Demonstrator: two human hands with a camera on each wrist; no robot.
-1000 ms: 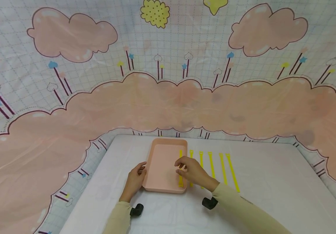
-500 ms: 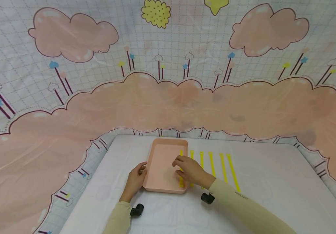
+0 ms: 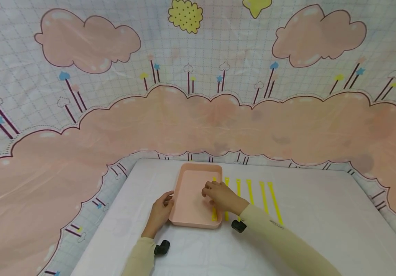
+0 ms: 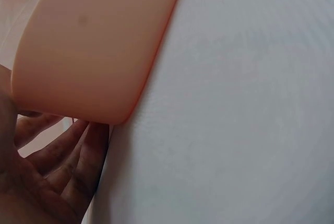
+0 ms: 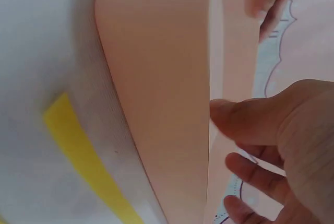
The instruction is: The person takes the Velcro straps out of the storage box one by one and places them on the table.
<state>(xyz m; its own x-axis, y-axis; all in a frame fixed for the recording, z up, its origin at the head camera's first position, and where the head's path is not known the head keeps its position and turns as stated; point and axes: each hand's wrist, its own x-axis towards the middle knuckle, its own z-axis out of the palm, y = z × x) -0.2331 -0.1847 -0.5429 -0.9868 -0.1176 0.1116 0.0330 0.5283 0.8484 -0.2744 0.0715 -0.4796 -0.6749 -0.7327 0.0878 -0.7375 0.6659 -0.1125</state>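
In the head view a pink rectangular tray (image 3: 190,188) lies on the table. My left hand (image 3: 159,214) is at its left side; in the left wrist view the fingers (image 4: 65,153) touch the outer wall, fairly straight. My right hand (image 3: 222,197) is above the tray's right half, fingers loosely bent. The right wrist view shows its thumb and fingers apart near the rim, with nothing seen between them. Inside the tray, along its right wall, lies a thin yellow strip (image 3: 214,214), partly covered by this hand.
Several more flat yellow strips (image 3: 274,201) with wider ends lie in a row right of the tray; the right hand and sleeve cover parts of some. A black camera is on each wrist. A cloud-patterned cloth (image 3: 218,122) rises behind the white table (image 3: 322,214).
My right hand has shifted slightly left and away from me over the tray, its fingers now a little more bent. The left hand, the tray and the strips stay in place.
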